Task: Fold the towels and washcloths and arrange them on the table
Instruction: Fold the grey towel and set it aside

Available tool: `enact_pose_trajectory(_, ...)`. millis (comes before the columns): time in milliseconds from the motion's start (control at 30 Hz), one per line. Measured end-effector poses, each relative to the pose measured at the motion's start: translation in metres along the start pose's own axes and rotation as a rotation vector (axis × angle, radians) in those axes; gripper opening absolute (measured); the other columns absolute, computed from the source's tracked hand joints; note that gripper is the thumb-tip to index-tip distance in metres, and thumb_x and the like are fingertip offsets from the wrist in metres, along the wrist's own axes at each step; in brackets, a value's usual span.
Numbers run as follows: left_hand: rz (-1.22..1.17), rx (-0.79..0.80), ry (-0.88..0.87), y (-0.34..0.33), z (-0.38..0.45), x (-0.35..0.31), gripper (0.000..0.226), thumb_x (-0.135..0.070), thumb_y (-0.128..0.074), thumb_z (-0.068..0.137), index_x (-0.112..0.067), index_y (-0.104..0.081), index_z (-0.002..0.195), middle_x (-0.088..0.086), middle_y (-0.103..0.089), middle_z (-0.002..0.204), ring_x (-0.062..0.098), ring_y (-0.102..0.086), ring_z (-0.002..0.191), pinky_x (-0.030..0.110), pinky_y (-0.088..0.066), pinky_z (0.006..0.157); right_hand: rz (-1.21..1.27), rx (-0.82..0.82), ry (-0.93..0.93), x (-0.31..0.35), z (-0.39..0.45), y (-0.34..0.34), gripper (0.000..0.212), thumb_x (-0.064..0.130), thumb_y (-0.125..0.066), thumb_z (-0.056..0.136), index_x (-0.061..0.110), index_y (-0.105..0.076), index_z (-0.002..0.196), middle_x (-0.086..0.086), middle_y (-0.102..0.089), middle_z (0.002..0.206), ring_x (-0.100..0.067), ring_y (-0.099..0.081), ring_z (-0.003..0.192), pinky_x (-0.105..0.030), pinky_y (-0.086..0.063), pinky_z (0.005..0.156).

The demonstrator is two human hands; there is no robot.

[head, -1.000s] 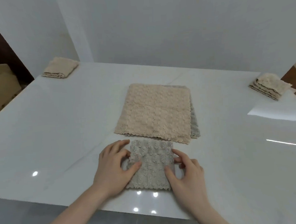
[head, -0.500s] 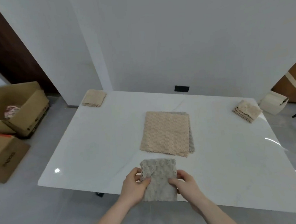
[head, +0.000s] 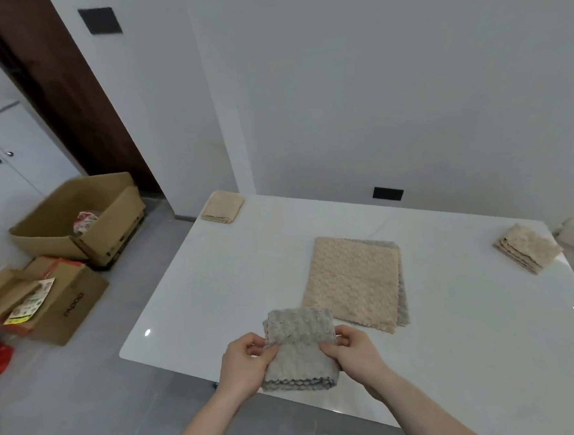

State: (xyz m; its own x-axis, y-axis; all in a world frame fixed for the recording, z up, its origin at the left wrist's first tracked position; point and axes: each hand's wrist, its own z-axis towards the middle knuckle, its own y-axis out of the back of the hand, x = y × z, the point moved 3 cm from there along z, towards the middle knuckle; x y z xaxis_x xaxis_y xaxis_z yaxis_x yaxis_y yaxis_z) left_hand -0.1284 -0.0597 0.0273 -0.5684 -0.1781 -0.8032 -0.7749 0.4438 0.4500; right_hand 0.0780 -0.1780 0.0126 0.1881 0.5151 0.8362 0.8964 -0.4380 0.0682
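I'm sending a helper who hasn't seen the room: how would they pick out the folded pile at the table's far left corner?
Start at the white table against the grey wall and follow its left edge to the far corner. The small beige folded pile lies there alone. Unlike the large beige cloth spread flat mid-table and the stack at the right edge, it sits nearest the cardboard boxes.

A home room (lived-in): white table (head: 454,341), cupboard doors (head: 10,167), cardboard boxes (head: 87,222) on tiled floor.
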Motion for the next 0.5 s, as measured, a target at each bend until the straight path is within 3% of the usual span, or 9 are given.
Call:
enact_pose_trajectory(67,0.001,-0.014,-0.013,0.015,0.013,0.000,0.018,-0.022,-0.085,0.080,-0.014,-0.071,0.073,-0.001,-0.073,0.071,0.010,-0.067,0.070,0.018,-0.045,0.060,-0.012,0.001,0.024,0.012,0.008,-0.014,0.019,0.020,-0.078,0.082,0.020,-0.077,0.101,-0.004,-0.079,0.092,-0.019,-0.077,0.088,-0.036,-0.062,0.080)
enact_pose_trajectory(333,0.035,0.011,-0.056,0.091,0.079,0.010,0.017,-0.024,-0.084,0.082,-0.015,-0.070,0.076,0.000,-0.074,0.076,0.012,-0.069,0.075,0.015,-0.045,0.059,0.030,-0.030,0.036,0.045,0.046,-0.097,0.016,0.015,-0.076,0.086,0.017,-0.076,0.101,-0.004,-0.080,0.094,-0.021,-0.077,0.091,-0.046,-0.062,0.089)
enact_pose_trajectory(500,0.065,0.089,-0.042,0.154,0.135,0.023,0.018,-0.032,-0.083,0.082,-0.018,-0.072,0.085,-0.001,-0.074,0.086,0.014,-0.070,0.081,0.022,-0.050,0.065,0.088,-0.107,0.042,0.059,0.073,-0.171,0.018,0.018,-0.077,0.085,0.017,-0.076,0.103,-0.007,-0.079,0.098,-0.022,-0.076,0.093,-0.045,-0.062,0.088)
